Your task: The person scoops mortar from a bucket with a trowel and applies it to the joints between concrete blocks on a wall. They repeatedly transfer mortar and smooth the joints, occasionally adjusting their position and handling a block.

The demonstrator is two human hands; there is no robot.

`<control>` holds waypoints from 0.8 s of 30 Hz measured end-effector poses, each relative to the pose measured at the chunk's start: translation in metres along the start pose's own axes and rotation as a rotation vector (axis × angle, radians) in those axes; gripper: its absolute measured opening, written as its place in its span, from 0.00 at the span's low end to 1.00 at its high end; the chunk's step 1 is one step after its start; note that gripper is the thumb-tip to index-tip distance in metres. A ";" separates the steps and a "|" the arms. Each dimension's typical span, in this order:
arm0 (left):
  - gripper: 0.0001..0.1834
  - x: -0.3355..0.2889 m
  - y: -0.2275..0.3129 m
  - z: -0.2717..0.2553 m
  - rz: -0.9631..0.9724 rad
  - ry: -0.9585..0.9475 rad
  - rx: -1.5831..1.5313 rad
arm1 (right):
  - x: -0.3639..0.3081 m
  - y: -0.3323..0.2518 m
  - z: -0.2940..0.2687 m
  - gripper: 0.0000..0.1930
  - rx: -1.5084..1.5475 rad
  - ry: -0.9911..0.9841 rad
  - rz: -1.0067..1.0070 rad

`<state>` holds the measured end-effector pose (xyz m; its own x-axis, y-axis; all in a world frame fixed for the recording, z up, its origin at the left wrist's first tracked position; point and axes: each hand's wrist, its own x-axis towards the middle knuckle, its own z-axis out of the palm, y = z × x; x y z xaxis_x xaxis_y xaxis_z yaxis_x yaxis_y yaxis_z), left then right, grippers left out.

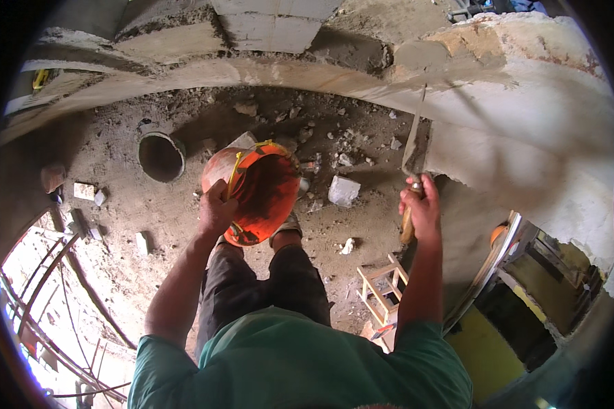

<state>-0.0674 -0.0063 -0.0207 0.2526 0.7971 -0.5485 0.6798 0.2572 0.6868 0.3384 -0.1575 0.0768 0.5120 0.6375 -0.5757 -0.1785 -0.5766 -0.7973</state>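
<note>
My left hand (217, 210) is closed at the near left side of an orange bucket (218, 165), on its yellow cord handle. The bucket hangs tilted above my feet, with its mouth turned up and to the right. Its inside is partly in shadow, and I cannot tell how much it holds. Out to the right, my right hand (424, 208) is wrapped round a trowel (413, 140) by its wooden handle. The long metal blade points away from me, its tip near the pale plastered wall (498, 102).
A dark round bucket (162, 157) stands on the floor at left. Broken stones and rubble, including a white block (344, 191), lie ahead of my feet. A small wooden frame (383, 290) stands near my right arm. Bent bars (44, 293) reach in at lower left.
</note>
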 end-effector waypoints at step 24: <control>0.10 -0.002 -0.063 -0.120 0.294 -0.024 -0.065 | -0.087 0.067 0.280 0.15 -1.188 -0.080 -0.532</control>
<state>-0.1940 0.0416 -0.0058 0.4483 0.8298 -0.3323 0.5299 0.0527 0.8464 0.0464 -0.1083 0.0224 0.2311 0.9310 -0.2825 0.8979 -0.3159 -0.3065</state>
